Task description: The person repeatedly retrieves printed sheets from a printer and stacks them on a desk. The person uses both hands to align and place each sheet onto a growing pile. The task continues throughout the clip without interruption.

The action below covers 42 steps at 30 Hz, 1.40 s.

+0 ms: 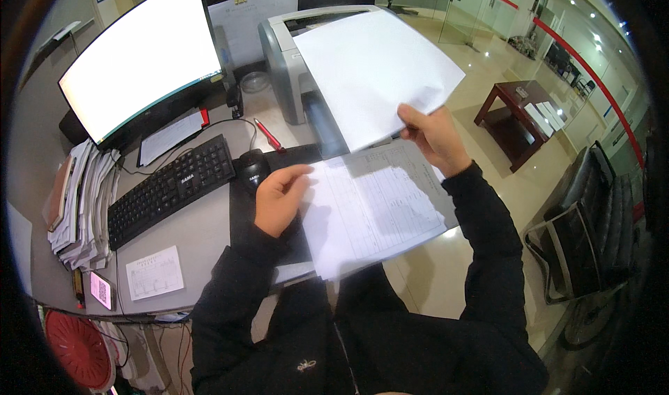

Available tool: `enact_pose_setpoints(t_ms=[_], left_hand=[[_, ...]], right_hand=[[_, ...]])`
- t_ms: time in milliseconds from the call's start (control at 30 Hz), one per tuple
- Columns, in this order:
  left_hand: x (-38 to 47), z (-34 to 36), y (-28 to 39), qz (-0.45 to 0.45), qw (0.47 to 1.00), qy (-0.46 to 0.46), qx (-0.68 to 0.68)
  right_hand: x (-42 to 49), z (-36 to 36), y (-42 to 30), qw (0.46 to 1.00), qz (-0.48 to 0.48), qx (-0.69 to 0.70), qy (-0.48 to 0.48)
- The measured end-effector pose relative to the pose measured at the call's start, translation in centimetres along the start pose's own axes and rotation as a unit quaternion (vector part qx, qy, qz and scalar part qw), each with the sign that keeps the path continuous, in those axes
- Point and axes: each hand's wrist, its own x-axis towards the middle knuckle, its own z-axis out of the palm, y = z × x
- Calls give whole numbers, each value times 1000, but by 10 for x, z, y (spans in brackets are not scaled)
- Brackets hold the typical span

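Note:
My right hand pinches the near right edge of a white sheet of paper, thumb on top. The sheet is raised and hides part of a grey and white printer. Below it lies a stack of printed forms at the desk's front edge, partly in the sheet's shadow. My left hand is at the left edge of these forms, its thumb and forefinger near each other; whether it grips a page cannot be told. Just left of that hand sits a black computer mouse.
On the desk are a black keyboard, a lit monitor, a red pen, a stapler, piled papers, a printed slip and a card with a printed code. A wooden table and black leather seat stand right.

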Motion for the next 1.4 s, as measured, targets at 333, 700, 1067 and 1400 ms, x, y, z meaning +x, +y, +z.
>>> enact_pose_setpoints(t_ms=[333,700,1067,1400], left_hand=[[10,-21,-3,-149,919,-91,-352],[11,-17,12,-175,969,7,-176],[3,-27,40,-229,935,-266,57],[3,-22,37,-239,927,-243,154]], right_hand=[[-63,-55,-29,598,-465,-615,-218],[-69,-120,18,635,-432,-624,-144],[-64,-141,40,628,-405,-646,-154],[-42,-148,47,594,-405,-685,-120]])
